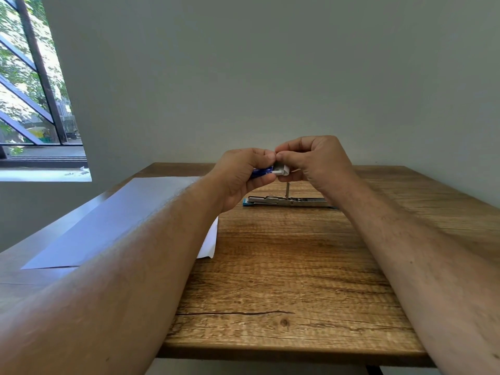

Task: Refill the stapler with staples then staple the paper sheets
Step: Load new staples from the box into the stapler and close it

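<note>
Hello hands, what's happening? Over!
Both hands, left hand and right hand, opening the staple box. Stapler lies open on table. Paper sheets wait left. Nothing blocking.

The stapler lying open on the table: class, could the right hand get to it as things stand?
Probably yes: the stapler lies uncovered just below the right hand, but that hand must first release the staple box.

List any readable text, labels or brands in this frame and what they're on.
No text can be read.
Staple box, held between left hand and right hand: blue with pale printing, too blurred to read.
Stapler, paper sheets: no visible markings.
</note>
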